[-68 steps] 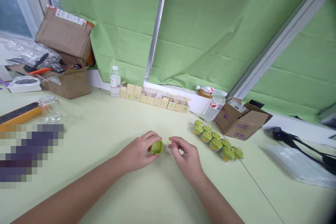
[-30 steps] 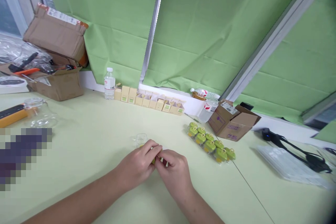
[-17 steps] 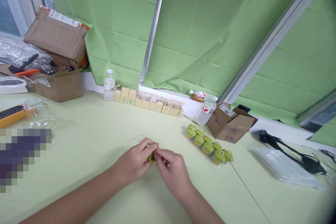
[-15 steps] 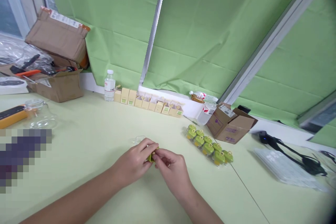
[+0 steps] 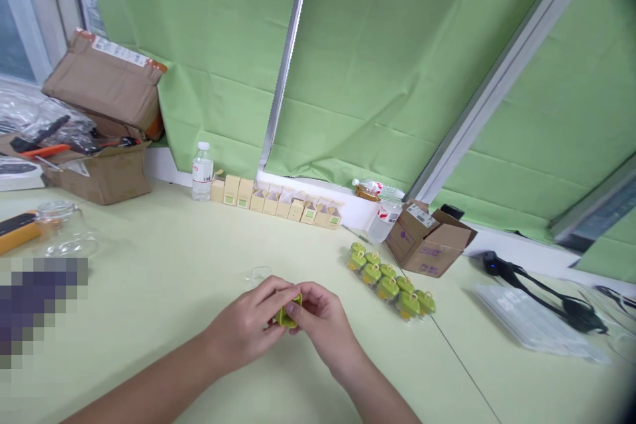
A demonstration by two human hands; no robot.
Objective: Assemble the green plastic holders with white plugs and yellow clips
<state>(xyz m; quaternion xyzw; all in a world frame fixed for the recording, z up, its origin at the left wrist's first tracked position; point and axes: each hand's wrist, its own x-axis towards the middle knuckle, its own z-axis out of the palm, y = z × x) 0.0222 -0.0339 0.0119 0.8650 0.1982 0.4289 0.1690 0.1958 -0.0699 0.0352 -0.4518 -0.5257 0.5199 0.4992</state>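
Over the middle of the table, my left hand (image 5: pixel 252 319) is closed around the edge of a small green lid (image 5: pixel 287 320). The lid's hollow side faces up toward me. From the other side, my right hand (image 5: pixel 322 318) grips the same lid, its thumb over the opening and its fingers curled behind. Just beyond my left hand lies a small clear plastic piece (image 5: pixel 259 272). To the right of my hands, several small clear containers with green lids (image 5: pixel 388 287) and pale loops stand in two rows.
Small cream boxes (image 5: pixel 271 201) line the back edge, some with open flaps, beside an upright water bottle (image 5: pixel 202 173). At right are a cardboard box (image 5: pixel 427 238), a black headset (image 5: pixel 541 291) and flat clear plastic bags (image 5: pixel 536 324). A clear jar (image 5: pixel 57 225) stands at left.
The green lid has turned, so its hollow side now shows more. My right thumb has moved across its opening. My head view has shifted slightly.
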